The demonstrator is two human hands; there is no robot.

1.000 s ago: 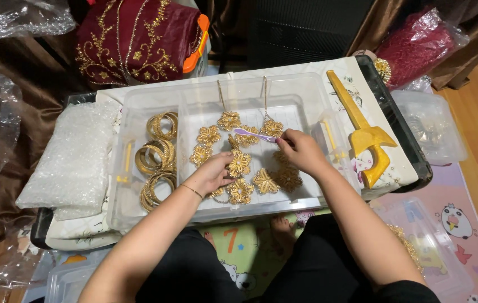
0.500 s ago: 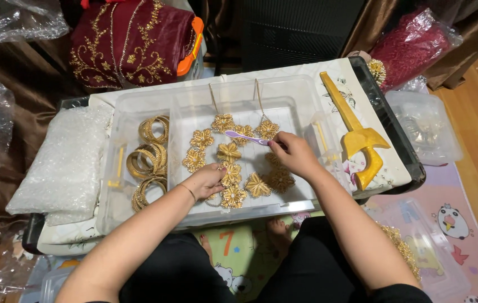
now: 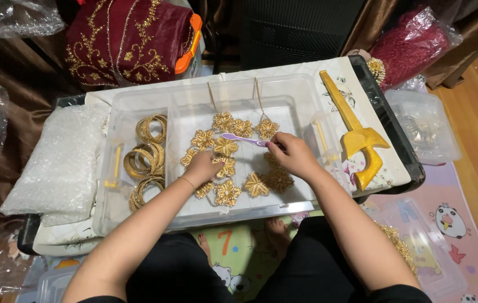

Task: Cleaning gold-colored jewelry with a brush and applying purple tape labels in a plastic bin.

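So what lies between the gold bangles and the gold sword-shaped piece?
In the head view, between the gold bangles and sword-shaped piece: the gold flower necklace, both hands, and a purple brush.

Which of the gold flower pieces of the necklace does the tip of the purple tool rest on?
The flower piece directly under the purple tool's tip, just above the left hand; the other flowers lie clear of the tip.
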